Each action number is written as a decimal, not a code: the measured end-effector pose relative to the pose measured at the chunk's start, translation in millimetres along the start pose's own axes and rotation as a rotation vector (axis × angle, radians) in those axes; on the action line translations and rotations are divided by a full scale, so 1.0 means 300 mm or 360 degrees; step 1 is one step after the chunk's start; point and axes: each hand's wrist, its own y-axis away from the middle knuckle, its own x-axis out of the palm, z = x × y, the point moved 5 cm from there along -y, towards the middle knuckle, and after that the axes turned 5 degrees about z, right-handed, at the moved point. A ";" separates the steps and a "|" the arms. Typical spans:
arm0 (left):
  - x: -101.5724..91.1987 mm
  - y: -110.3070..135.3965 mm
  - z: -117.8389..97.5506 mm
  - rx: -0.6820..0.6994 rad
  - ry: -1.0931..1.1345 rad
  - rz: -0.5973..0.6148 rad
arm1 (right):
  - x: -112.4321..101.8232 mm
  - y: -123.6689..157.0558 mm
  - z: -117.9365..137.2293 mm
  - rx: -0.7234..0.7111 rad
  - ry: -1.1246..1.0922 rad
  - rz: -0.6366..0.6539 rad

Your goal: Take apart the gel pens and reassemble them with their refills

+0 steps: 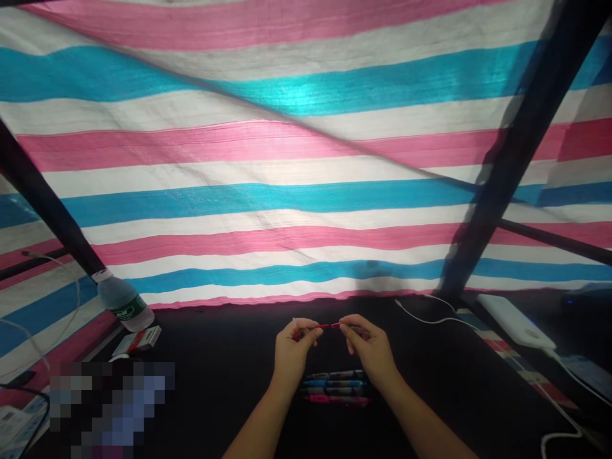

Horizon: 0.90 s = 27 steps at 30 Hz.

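Observation:
My left hand (292,350) and my right hand (369,347) are raised a little above a black table (215,376), close together. Both pinch the ends of a thin red pen part (325,326), perhaps a refill, held level between them. The right hand's fingers also close on a dark piece that I cannot make out. Beneath the hands several pens (335,387) lie side by side on the table, one blue and one pink among them.
A plastic water bottle (123,301) leans at the left by a small red-and-white box (138,340). A white power bank (514,320) with white cables (430,315) lies at the right. A pink, blue and white striped tarp (287,159) and dark poles (516,146) stand behind.

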 end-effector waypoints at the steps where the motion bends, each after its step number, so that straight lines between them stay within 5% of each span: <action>1: 0.003 0.001 -0.005 0.0002 -0.0008 0.0014 | 0.001 0.001 0.003 -0.0008 0.0000 -0.0009; 27: 0.014 0.010 -0.032 0.0037 -0.0094 0.0038 | 0.000 0.002 0.029 -0.0069 0.0107 0.0037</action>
